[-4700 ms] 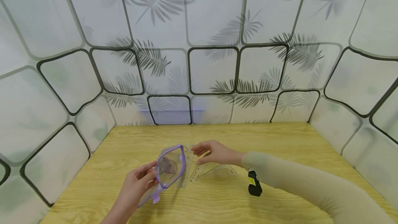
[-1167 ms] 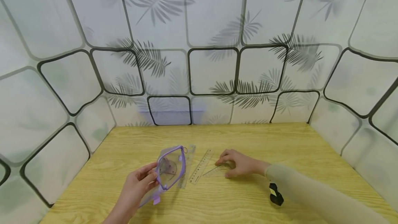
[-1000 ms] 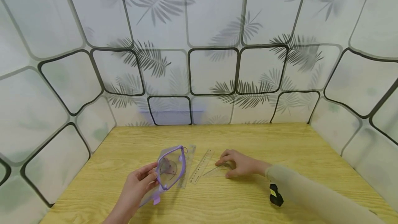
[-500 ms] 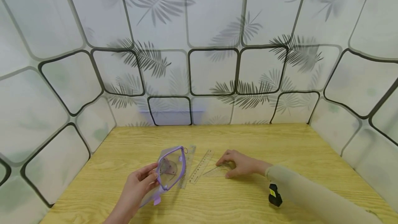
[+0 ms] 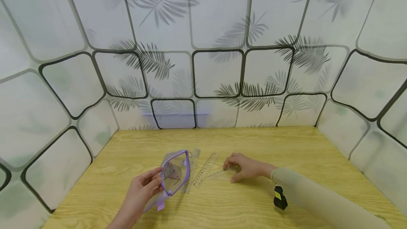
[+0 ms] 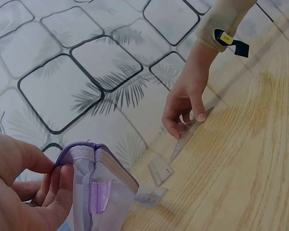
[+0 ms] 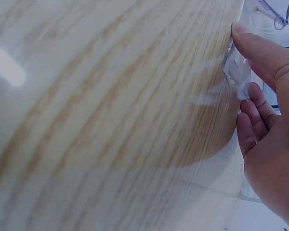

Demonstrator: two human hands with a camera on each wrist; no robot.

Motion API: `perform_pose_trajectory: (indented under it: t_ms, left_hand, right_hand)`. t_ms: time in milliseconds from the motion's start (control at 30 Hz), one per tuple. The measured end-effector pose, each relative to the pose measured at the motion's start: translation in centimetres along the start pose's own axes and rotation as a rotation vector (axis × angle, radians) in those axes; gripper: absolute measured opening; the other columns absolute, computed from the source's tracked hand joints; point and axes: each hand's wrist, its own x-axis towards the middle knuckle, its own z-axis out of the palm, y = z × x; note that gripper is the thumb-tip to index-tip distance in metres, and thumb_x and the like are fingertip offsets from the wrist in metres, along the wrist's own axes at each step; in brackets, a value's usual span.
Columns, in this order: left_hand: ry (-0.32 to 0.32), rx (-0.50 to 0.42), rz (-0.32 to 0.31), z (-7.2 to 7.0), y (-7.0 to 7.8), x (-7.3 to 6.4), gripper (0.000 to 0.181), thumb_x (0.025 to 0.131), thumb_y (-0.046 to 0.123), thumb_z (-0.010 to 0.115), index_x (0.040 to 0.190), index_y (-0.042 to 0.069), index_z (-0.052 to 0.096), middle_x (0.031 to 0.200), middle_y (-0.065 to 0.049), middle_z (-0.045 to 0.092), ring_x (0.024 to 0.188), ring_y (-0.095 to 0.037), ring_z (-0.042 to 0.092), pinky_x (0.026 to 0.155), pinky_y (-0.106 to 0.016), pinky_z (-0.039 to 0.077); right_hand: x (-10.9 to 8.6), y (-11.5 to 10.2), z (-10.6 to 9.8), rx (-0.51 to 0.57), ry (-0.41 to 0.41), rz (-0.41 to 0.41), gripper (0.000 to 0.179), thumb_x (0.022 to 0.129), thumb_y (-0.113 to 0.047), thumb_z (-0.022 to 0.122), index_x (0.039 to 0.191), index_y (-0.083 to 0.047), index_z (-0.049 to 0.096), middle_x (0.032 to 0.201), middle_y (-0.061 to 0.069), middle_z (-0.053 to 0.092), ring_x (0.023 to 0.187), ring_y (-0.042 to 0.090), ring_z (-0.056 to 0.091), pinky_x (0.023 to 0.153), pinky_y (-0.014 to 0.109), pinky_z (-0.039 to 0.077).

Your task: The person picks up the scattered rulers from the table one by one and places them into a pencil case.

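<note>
1. Presently, in the head view, the right hand (image 5: 244,167) pinches a clear set square (image 5: 219,175) at the table (image 5: 241,207), with thumb and fingers at its edges. The set square extends left from the fingers; its long edge runs roughly left to right, its free tip aimed toward the zip pouch (image 5: 189,168). The left hand (image 5: 142,188), well apart from the set square, grips the pouch's near-left rim; the pouch mouth faces right. Between pouch and set square lies a straight ruler (image 5: 205,169); a second ruler (image 5: 196,158) lies just beside the pouch.

2. In the left wrist view, the left fingers pinch the pouch rim. The set square lies beyond both rulers, below the right hand, tilted, its tip directed back toward the pouch.

3. In the right wrist view, the clear plastic sits between thumb and fingers. Full clearance from the table cannot be confirmed. The zipper ring (image 7: 280,22) shows beyond the thumb.
</note>
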Motion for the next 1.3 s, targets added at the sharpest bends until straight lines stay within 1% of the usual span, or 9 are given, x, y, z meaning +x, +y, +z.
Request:
perform_pose_trajectory:
  t_ms: [67, 133, 300, 367, 567, 800, 1033, 1200, 1300]
  left_hand:
    - [0.0, 0.0, 0.001, 0.0, 0.0, 0.0, 0.041, 0.099, 0.001, 0.054, 0.139, -0.009, 0.05, 0.11, -0.008, 0.064, 0.09, -0.014, 0.061, 0.075, -0.023, 0.059]
    - [-0.001, 0.001, 0.007, 0.0, -0.1, 0.0, 0.042, 0.098, 0.001, 0.054, 0.139, -0.009, 0.049, 0.108, -0.008, 0.064, 0.09, -0.013, 0.061, 0.075, -0.023, 0.059]
    - [-0.004, 0.0, 0.011, 0.0, -0.3, 0.0, 0.042, 0.098, 0.0, 0.054, 0.139, -0.01, 0.048, 0.095, -0.001, 0.06, 0.087, -0.011, 0.061, 0.076, -0.022, 0.06]
    - [-0.003, -0.002, 0.007, 0.0, -0.3, 0.0, 0.042, 0.098, -0.001, 0.054, 0.139, -0.009, 0.049, 0.092, 0.0, 0.057, 0.086, -0.011, 0.06, 0.076, -0.022, 0.059]
    - [-0.001, -0.004, 0.02, 0.0, -0.2, -0.1, 0.042, 0.098, -0.001, 0.054, 0.139, -0.009, 0.049, 0.1, -0.004, 0.062, 0.088, -0.011, 0.061, 0.076, -0.022, 0.059]
    - [-0.006, -0.004, 0.015, -0.1, -0.2, -0.1, 0.043, 0.098, -0.001, 0.054, 0.139, -0.01, 0.048, 0.091, 0.001, 0.057, 0.085, -0.01, 0.06, 0.076, -0.022, 0.059]
    - [-0.007, -0.002, -0.011, -0.1, -0.1, -0.1, 0.043, 0.098, 0.0, 0.054, 0.14, -0.008, 0.048, 0.091, 0.001, 0.055, 0.085, -0.011, 0.058, 0.075, -0.023, 0.059]
    - [-0.013, -0.003, -0.007, -0.1, 0.0, 0.0, 0.043, 0.099, 0.0, 0.054, 0.14, -0.008, 0.048, 0.092, 0.0, 0.055, 0.085, -0.011, 0.059, 0.075, -0.023, 0.059]
    - [-0.015, -0.007, -0.003, -0.2, -0.1, 0.0, 0.043, 0.098, 0.0, 0.054, 0.14, -0.009, 0.048, 0.092, 0.0, 0.056, 0.085, -0.01, 0.059, 0.075, -0.022, 0.059]
  right_hand:
    - [0.0, 0.0, 0.0, 0.002, 0.002, 0.013, 0.039, 0.084, -0.031, 0.079, 0.116, -0.016, 0.063, 0.109, 0.004, 0.054, 0.098, 0.014, 0.044, 0.086, 0.026, 0.041]
    - [0.0, 0.2, 0.1, 0.005, 0.0, 0.026, 0.04, 0.082, -0.032, 0.081, 0.114, -0.017, 0.063, 0.106, 0.003, 0.053, 0.096, 0.013, 0.044, 0.083, 0.024, 0.041]
    - [-0.2, 0.5, 0.2, 0.034, -0.016, 0.045, 0.041, 0.08, -0.032, 0.083, 0.111, -0.018, 0.062, 0.1, 0.001, 0.052, 0.087, 0.01, 0.042, 0.075, 0.019, 0.039]
    - [-0.3, 0.5, 0.2, 0.045, -0.022, 0.044, 0.041, 0.08, -0.033, 0.083, 0.112, -0.018, 0.062, 0.099, 0.001, 0.052, 0.087, 0.01, 0.043, 0.074, 0.019, 0.039]
    - [-0.5, 0.4, -0.1, 0.047, -0.032, 0.038, 0.039, 0.081, -0.033, 0.081, 0.113, -0.021, 0.062, 0.098, 0.001, 0.054, 0.085, 0.009, 0.045, 0.073, 0.019, 0.041]
    - [-0.4, 0.4, -0.6, 0.059, -0.053, 0.016, 0.035, 0.084, -0.03, 0.079, 0.114, -0.019, 0.064, 0.095, 0.001, 0.058, 0.082, 0.009, 0.048, 0.07, 0.019, 0.043]
    - [-0.6, 0.1, -1.2, 0.072, -0.09, 0.021, 0.03, 0.087, -0.028, 0.077, 0.113, -0.017, 0.066, 0.095, 0.001, 0.061, 0.081, 0.01, 0.05, 0.069, 0.018, 0.045]
    - [-0.7, 0.0, -1.4, 0.06, -0.097, 0.012, 0.029, 0.087, -0.026, 0.077, 0.113, -0.015, 0.067, 0.095, 0.003, 0.062, 0.081, 0.008, 0.051, 0.07, 0.017, 0.046]
    - [-0.7, -0.2, -1.7, 0.03, -0.097, -0.006, 0.028, 0.088, -0.024, 0.075, 0.113, -0.013, 0.068, 0.095, 0.002, 0.063, 0.081, 0.007, 0.051, 0.07, 0.017, 0.047]
